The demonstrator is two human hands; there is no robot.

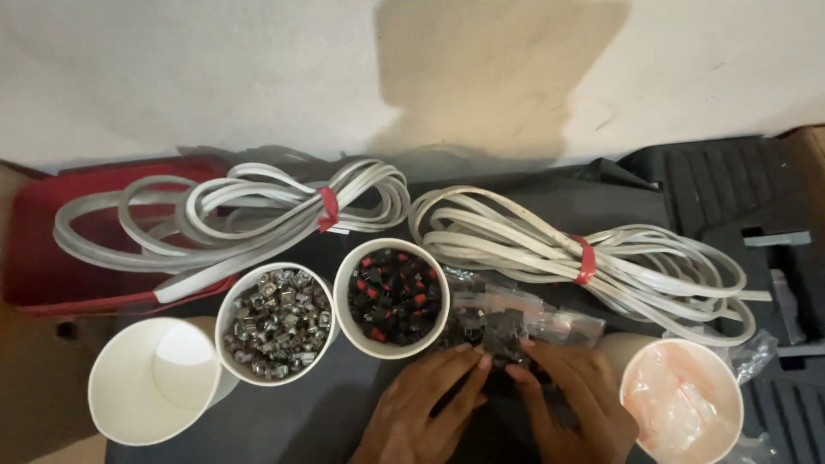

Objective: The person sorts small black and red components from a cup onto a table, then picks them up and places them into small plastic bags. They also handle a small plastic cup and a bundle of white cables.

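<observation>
both hands work at the near edge of the dark surface [344, 421]. the left hand [421, 412] and the right hand [571, 399] meet fingertip to fingertip on a clear crinkled plastic bag of small dark parts [507, 322], pinching its near edge; neither is clenched, both grasp the bag. the bag lies flat just right of a white paper cup of black and red switch-like pieces [393, 298], touching or almost touching its wall.

judging from how things lie, the work looks partly done: that cup is nearly full, and the white paper cup of small silvery metal clips [277, 323] beside it is full too, while the empty white paper cup [155, 382] at far left holds nothing. the white paper cup with clear plastic scraps [683, 399] sits by the right hand. the bag holds parts yet.

behind lie two coils of flat white cable tied with red tape [326, 209], the left one over a red plastic tray [34, 249].
</observation>
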